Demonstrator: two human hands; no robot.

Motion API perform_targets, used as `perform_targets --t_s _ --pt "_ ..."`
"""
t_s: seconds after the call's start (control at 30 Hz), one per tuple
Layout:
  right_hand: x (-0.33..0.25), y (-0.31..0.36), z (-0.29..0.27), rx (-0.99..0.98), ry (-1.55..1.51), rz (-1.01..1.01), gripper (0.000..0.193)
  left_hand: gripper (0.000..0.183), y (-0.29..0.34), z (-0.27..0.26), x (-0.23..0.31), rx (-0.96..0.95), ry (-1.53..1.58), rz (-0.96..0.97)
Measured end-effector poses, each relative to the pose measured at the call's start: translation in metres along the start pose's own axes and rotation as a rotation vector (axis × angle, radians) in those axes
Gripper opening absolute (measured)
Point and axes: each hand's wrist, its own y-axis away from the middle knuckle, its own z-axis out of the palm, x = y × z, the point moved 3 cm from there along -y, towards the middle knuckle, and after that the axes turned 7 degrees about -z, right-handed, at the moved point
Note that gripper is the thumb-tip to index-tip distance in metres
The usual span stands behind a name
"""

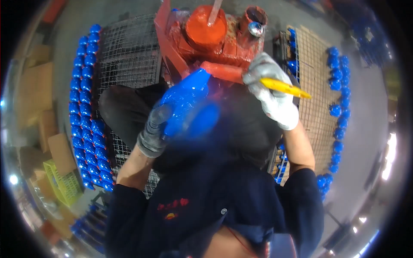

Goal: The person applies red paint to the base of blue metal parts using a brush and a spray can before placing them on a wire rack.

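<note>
My left hand [155, 124], in a dark grey glove, is closed around a glossy blue part [185, 96] above my lap. The part's exact kind cannot be made out, and its lower right side is blurred. My right hand [269, 84], in a whitish glove, is wrapped around a paintbrush with a yellow handle [288, 88]. Its thick red-coated front [226, 72] points left and meets or nearly meets the tip of the blue part. Just beyond both hands stands a red-smeared stand [232, 47] carrying a round red container [206, 28] with a stick in it.
A red open-topped tube [258, 15] and a shiny silver knob [256, 29] are at the stand's far right. Rows of blue parts [87, 107] line the left wire rack [124, 51]; more blue parts [337, 124] edge the right rack [318, 73]. A yellow-green crate [62, 182] and cardboard boxes [38, 90] lie left.
</note>
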Motion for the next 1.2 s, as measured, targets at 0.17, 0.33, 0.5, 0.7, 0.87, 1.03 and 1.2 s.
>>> perform_targets --t_s 0.17,0.33,0.5,0.7,0.87,1.03,1.2 --pt "0.04 0.026 0.014 0.226 -0.234 -0.008 0.021 0.097 -0.016 0.013 -0.037 -0.364 0.787 -0.167" --pt "0.085 0.042 0.058 0.49 -0.606 0.065 0.014 0.05 -0.038 0.019 -0.072 -1.095 1.496 -0.447" --pt "0.097 0.044 0.005 0.494 -0.006 0.314 0.009 0.052 -0.036 0.027 0.001 -0.686 0.759 0.045" --pt "0.129 0.004 -0.023 0.081 0.288 0.224 0.02 0.091 -0.052 -0.045 0.077 -0.07 0.062 0.415" --pt "0.185 -0.007 0.006 -0.364 0.971 -0.019 0.015 0.079 -0.088 -0.043 0.121 -0.506 0.714 0.29" --pt "0.197 -0.012 0.015 -0.462 1.001 -0.013 0.017 0.071 -0.099 -0.059 0.128 -0.495 0.994 0.392" --pt "0.175 -0.005 0.013 -0.505 0.973 -0.001 0.021 0.07 -0.096 -0.08 0.111 -0.415 0.763 0.484"
